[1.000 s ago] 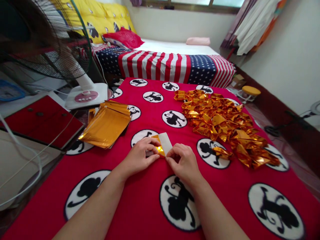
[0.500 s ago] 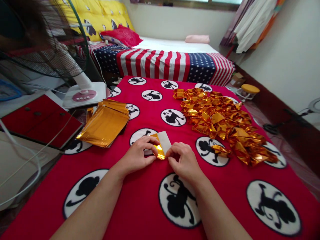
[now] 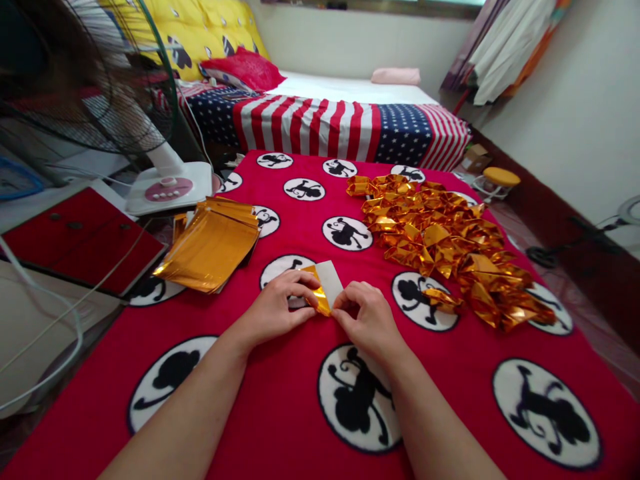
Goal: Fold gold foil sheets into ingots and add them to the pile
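Between my hands is a partly folded sheet of gold foil paper (image 3: 327, 280), its pale grey back facing up on the right and a shiny gold flap on the left. My left hand (image 3: 287, 300) is closed on the gold flap, fingers curled and thumb near the lower edge. At the lower right corner, my right hand (image 3: 365, 313) pinches the paper between thumb and forefinger. To the left lies a stack of flat gold foil sheets (image 3: 213, 243). A heap of folded gold foil pieces (image 3: 435, 233) spreads over the right side, with one small folded piece (image 3: 443, 300) apart from it.
A red cloth with monkey prints (image 3: 280, 413) covers the surface under my hands. A fan (image 3: 170, 187) stands at the left beside a dark red panel (image 3: 80, 233). Behind is a bed with a striped and starred cover (image 3: 320, 127). A yellow-topped stool (image 3: 501, 177) is at the right.
The lower edge of the gold flap has shifted slightly, and my right fingertips have closed in on its corner. The stack and the heap stay as they were.
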Motion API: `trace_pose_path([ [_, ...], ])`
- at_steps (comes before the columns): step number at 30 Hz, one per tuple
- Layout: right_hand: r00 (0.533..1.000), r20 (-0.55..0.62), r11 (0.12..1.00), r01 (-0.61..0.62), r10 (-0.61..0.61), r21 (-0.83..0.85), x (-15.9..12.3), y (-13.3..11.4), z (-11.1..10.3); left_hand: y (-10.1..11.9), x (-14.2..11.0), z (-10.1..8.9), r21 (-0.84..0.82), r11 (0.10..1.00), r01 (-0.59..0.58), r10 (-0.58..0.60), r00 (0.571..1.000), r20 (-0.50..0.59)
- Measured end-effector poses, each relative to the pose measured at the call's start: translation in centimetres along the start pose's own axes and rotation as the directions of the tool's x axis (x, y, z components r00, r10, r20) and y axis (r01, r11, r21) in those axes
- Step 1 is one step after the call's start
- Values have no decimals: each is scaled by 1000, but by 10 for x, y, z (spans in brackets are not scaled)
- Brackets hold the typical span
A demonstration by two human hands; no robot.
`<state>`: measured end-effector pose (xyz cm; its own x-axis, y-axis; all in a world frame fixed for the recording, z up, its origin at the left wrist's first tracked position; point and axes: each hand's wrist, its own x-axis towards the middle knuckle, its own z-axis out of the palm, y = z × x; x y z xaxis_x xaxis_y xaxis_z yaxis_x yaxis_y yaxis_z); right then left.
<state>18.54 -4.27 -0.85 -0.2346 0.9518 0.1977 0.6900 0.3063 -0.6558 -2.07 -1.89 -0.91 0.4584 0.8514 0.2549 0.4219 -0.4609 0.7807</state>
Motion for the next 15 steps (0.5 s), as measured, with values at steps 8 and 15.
trace_pose_path([
  [8,1000,6,1000,-6,6,-9,0,-1,-1,-4,1,1,-18,1000,6,-6,1000,-8],
  [15,1000,0,1000,-6,6,-22,0,-3,-2,-2,2,3,8,1000,8,-8,999,-37],
])
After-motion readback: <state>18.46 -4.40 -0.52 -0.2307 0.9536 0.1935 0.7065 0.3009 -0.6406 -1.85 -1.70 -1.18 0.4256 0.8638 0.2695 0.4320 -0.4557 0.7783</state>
